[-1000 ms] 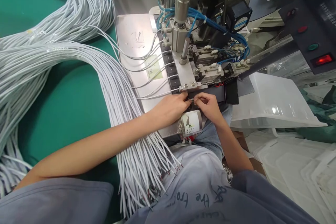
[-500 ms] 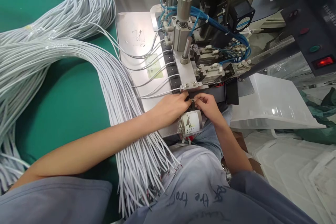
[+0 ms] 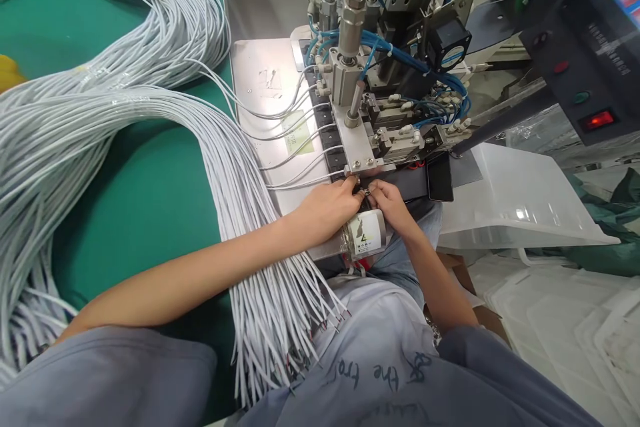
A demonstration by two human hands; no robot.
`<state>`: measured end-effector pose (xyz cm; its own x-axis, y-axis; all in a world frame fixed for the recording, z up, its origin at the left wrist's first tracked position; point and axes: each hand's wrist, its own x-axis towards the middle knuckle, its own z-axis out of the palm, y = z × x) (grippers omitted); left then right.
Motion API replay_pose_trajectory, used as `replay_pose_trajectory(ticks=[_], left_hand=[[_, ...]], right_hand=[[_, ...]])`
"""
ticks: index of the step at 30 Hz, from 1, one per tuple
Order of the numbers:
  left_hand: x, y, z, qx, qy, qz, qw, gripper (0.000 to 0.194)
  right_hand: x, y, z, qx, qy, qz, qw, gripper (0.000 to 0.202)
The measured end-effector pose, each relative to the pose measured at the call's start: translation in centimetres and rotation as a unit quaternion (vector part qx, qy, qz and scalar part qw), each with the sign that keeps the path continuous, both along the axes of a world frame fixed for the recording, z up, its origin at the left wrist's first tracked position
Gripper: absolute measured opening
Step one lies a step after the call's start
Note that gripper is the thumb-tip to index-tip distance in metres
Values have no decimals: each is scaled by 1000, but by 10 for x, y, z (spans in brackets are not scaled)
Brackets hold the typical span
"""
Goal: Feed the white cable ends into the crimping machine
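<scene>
My left hand (image 3: 333,208) is at the near end of the machine's black fixture (image 3: 333,140), its fingers closed by the end of a white cable (image 3: 305,181). Close beside it, my right hand (image 3: 389,201) pinches a small metal piece (image 3: 367,192), too tiny to identify. The left fingertips meet the same spot, and what they grip is mostly hidden. Just below both hands sits a clear container with a white label (image 3: 367,233). Several white cables run across the metal plate into the fixture. A big bundle of white cables (image 3: 250,233) passes under my left forearm.
The machine with cylinders (image 3: 345,73) and blue air hoses (image 3: 400,53) stands ahead. A phone (image 3: 440,177) lies right of my hands, near a white plastic tray (image 3: 525,193). At upper right is a control box with a lit red switch (image 3: 599,121). A green mat (image 3: 135,213) covers the left table.
The view has shifted slightly, showing more of the left and a yellow object at the left edge. Both hands stay at nearly the same place, fingers still together.
</scene>
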<state>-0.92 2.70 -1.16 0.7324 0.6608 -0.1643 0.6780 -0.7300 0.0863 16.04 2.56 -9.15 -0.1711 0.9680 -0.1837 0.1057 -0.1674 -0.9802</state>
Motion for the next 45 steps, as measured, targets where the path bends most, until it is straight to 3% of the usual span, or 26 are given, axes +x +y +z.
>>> replay_pose_trajectory(ticks=[6, 9, 11, 13, 15, 17, 19, 21, 23, 26, 29, 33, 35, 39, 45], left_hand=[[-1, -6, 10, 3, 65, 55, 996, 23], [-2, -6, 13, 8, 63, 50, 997, 22], [-3, -5, 14, 12, 69, 56, 996, 23], [-5, -2, 14, 26, 74, 81, 994, 25], [-6, 1, 13, 43, 74, 111, 990, 26], [-7, 4, 12, 49, 72, 125, 988, 28], [-7, 6, 12, 42, 74, 128, 988, 29], [-7, 7, 13, 33, 81, 132, 987, 29], [-7, 7, 16, 30, 84, 134, 987, 28], [-3, 0, 19, 34, 51, 113, 992, 29], [3, -11, 20, -13, -48, 28, 998, 29], [8, -21, 13, -143, -232, -111, 956, 33], [8, -20, 7, -184, -313, -107, 926, 34], [5, -10, -6, -199, -421, -32, 884, 32], [5, -4, -9, -155, -504, 8, 849, 21]], right_hand=[[3, 6, -10, 51, -36, 2, 998, 27], [8, -3, 2, 84, -65, -101, 989, 25], [8, -22, 15, 121, -92, -197, 969, 24], [2, -50, 29, 143, -121, -229, 955, 25], [-11, -80, 37, 127, -151, -146, 969, 25], [-28, -103, 39, 91, -183, 4, 979, 23], [-45, -116, 35, 61, -210, 137, 966, 20], [-57, -120, 31, 50, -224, 200, 953, 20], [-63, -120, 29, 56, -238, 207, 947, 23], [-63, -121, 35, 80, -283, 187, 937, 27], [-55, -124, 46, 100, -295, 167, 936, 24], [-28, -116, 61, 92, -264, 96, 955, 20], [-11, -104, 68, 88, -233, 23, 968, 15], [10, -80, 79, 104, -110, -125, 981, 10], [-2, -67, 75, 98, 62, -162, 980, 24]])
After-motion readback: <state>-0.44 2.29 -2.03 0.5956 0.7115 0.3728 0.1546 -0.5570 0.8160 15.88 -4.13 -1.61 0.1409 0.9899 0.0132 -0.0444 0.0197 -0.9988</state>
